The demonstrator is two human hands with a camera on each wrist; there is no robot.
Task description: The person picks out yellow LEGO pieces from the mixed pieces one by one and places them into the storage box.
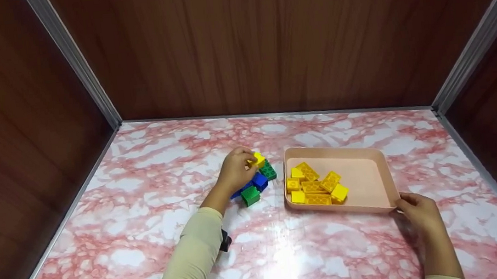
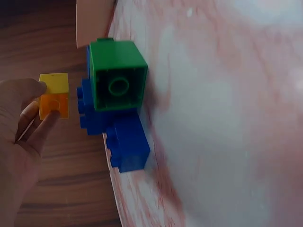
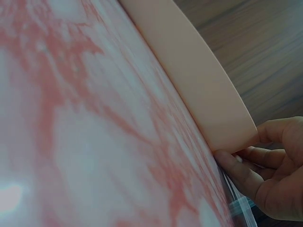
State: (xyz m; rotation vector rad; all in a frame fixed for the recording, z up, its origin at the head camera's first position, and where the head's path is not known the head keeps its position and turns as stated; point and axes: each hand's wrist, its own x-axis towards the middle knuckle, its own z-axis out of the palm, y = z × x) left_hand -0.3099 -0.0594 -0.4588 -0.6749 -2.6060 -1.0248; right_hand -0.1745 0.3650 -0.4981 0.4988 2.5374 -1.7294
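Observation:
Between thumb and fingers, my left hand point(image 1: 236, 170) pinches a yellow toy building brick point(image 1: 258, 159), held just above a small group of bricks. In the left wrist view that yellow brick point(image 2: 55, 96) shows its hollow underside. The group holds a green brick point(image 1: 250, 195), blue bricks point(image 1: 260, 181) and a studded green brick point(image 1: 269, 170), partly hidden by the hand. My right hand point(image 1: 420, 212) grips the near right corner of a peach tray point(image 1: 366, 209). Several yellow bricks point(image 1: 315, 187) lie in the tray's left half.
The tabletop point(image 1: 148, 242) has a red and white marbled pattern. Brown wood-look panels point(image 1: 266, 40) stand at the back and both sides, joined by metal corner strips point(image 1: 78, 60). A bright glare lies on the near middle of the table.

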